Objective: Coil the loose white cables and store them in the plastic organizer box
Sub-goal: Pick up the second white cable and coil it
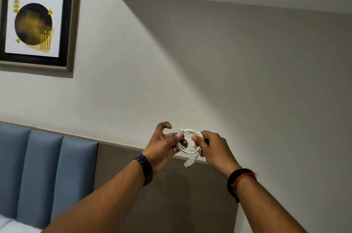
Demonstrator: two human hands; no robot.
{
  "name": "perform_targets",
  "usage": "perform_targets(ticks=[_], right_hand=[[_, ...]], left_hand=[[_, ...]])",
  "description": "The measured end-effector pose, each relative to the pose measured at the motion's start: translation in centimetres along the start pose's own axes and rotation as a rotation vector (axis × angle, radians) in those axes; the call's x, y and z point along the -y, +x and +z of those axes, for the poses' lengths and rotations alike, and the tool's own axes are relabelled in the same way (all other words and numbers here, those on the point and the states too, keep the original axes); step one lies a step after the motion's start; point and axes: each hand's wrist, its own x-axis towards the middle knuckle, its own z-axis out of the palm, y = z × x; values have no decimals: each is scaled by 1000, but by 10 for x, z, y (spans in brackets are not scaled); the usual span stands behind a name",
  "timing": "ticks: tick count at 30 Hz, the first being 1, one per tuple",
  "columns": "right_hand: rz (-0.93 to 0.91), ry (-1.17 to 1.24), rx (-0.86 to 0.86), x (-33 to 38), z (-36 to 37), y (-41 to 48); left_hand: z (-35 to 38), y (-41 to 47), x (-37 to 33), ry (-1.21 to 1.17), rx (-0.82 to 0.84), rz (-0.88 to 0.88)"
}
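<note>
1. A pale grey wall (209, 70) fills most of the view behind the grip, with a framed abstract picture (36, 25) high up and far to the left of it.
2. A blue padded headboard (45, 171) sits low and to the left of the grip, next to a brown panel (171, 194) directly behind and below it.
3. Two bare forearms reach up from the bottom edge, meeting in mid-air. The left wrist wears a dark blue band (145, 169); the right wears a black and red thread band (240, 181).
4. The left hand (163, 147) pinches the left side of a white cable (190, 141) between thumb and fingers, forefinger curled loose above.
5. The right hand (215, 149) is pressed together on the right side of the same cable.
6. The cable is wound into a small round coil between both grips, with one plug (188, 163) dangling just beneath.
7. Judged step: finishing the coil. Next would likely be tucking the loose plug end in, then carrying it to the organizer box, which is not in view.
</note>
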Motion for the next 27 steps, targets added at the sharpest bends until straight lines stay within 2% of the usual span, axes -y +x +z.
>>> perform_targets(ticks=[6, 8, 11, 13, 15, 24, 27], right_hand=[[34, -8, -47, -1, 1, -1], [28, -27, -64, -2, 2, -1], [39, -63, -117, -4, 4, -1], [73, -64, -139, -8, 2, -1], [116, -26, -148, -12, -2, -2], [152, -32, -175, -7, 2, -2], [218, 25, -173, -4, 4, 0]], left_hand=[[7, 1, 3, -210, 8, -159], [10, 1, 4, -74, 9, -158], [14, 1, 6, 400, -57, -82], [14, 2, 4, 598, -124, -27], [11, 3, 1, 658, -175, 18], [-4, 3, -3, 831, -160, 87], [-6, 4, 0, 913, -174, 84]])
